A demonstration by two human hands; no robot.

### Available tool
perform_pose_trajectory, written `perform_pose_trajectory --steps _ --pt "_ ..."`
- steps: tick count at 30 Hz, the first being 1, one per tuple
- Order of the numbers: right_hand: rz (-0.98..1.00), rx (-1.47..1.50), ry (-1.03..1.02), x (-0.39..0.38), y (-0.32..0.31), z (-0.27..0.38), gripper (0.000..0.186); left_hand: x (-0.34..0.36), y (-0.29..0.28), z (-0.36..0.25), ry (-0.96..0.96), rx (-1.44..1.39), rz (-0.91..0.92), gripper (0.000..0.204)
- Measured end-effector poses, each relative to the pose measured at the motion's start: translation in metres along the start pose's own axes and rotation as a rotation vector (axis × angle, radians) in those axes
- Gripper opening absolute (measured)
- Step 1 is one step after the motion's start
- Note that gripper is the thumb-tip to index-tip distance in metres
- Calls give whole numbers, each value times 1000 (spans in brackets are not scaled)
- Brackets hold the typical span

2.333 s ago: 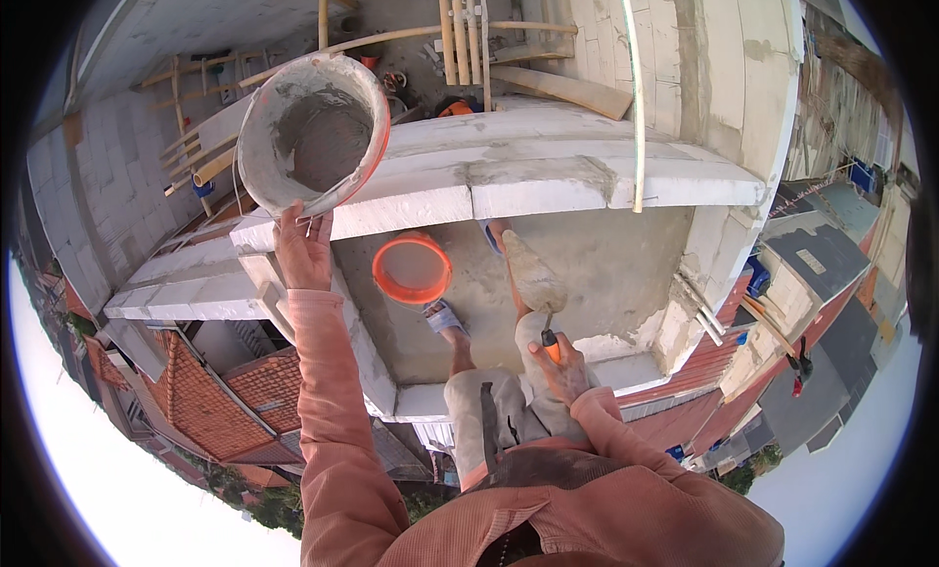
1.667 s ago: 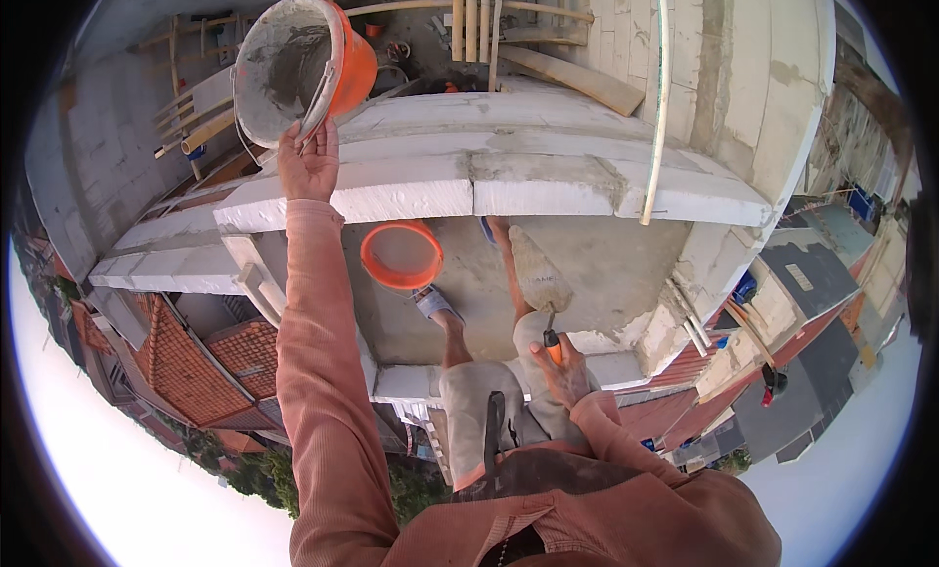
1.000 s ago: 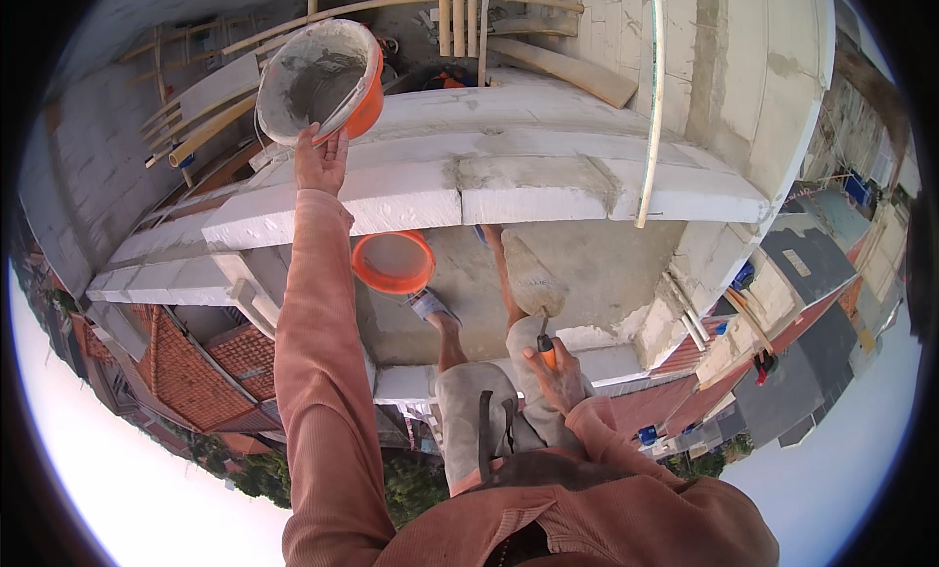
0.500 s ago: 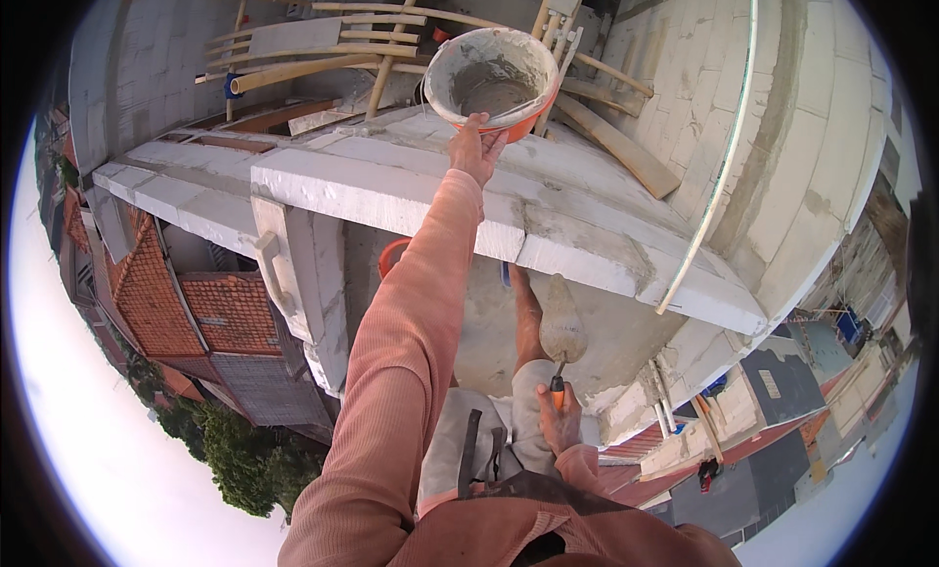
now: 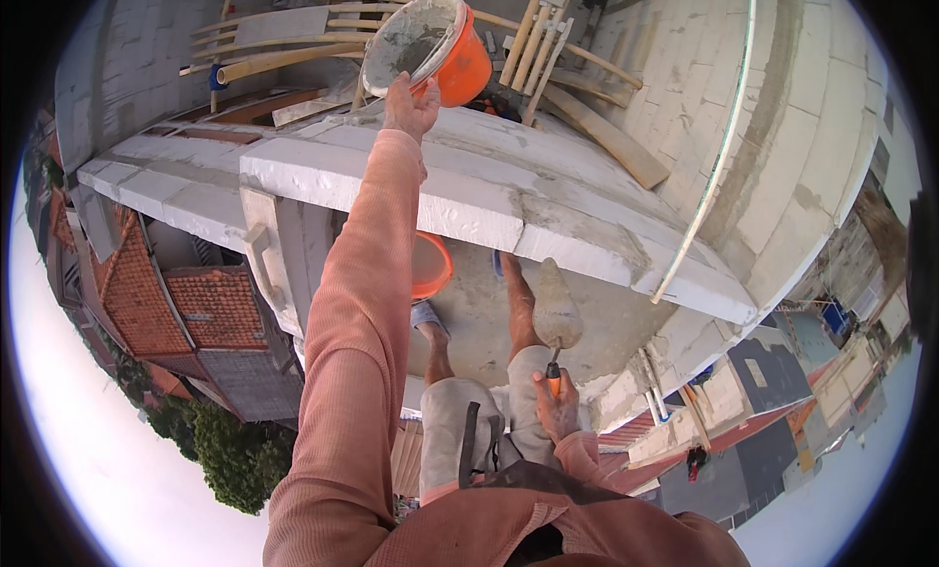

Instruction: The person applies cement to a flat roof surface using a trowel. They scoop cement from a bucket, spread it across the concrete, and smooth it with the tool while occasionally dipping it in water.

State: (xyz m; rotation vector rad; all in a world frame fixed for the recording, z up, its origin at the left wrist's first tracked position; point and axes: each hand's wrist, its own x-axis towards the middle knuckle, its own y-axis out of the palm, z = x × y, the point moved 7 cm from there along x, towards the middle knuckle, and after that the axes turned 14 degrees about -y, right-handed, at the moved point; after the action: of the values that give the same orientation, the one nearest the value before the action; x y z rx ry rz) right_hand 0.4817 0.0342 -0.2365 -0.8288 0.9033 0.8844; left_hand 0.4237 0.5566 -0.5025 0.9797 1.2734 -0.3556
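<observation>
With my left arm stretched forward over the white block wall (image 5: 381, 181), my left hand (image 5: 411, 107) grips the near rim of an orange bucket (image 5: 460, 63), tilted, with grey wet mortar inside and crusted on it. My right hand (image 5: 558, 406), low near my right leg, is closed on the orange-and-black handle of a trowel (image 5: 559, 313), whose mortar-stained blade points forward. A second orange bucket (image 5: 430, 269) with greyish contents stands by my left foot on the concrete floor (image 5: 606, 303), partly hidden by my arm.
Beyond the wall are bamboo poles (image 5: 533, 34) and planks (image 5: 606, 136). A thin white pole (image 5: 704, 215) leans on the wall at right. Pipes (image 5: 653, 386) lie at the ledge's right side. Tiled roofs (image 5: 156, 293) and trees (image 5: 235, 450) show far below beyond the edges.
The view has turned since a second ago. In the last half second the bucket in my left hand has moved forward and left and tipped, showing more of its orange side. The trowel stays held low.
</observation>
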Motion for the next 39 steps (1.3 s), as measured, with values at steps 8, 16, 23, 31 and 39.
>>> perform_pose_trajectory --steps 8,16,23,31,39 --pt "-4 -20 1 1 -2 4 54 17 -22 7 -151 -232 -30 39" --pt "-89 -69 -152 10 -3 -33 47 16 -18 51 -51 -28 20 47" --pt "88 -277 -412 10 0 -36 25 23 -29 95 -196 -190 -142 60" --pt "-19 -37 -227 19 -3 -16 45 -27 127 -114 210 -380 525 89" --pt "69 -124 -168 17 -3 8 52 -249 156 -135 250 461 811 88"
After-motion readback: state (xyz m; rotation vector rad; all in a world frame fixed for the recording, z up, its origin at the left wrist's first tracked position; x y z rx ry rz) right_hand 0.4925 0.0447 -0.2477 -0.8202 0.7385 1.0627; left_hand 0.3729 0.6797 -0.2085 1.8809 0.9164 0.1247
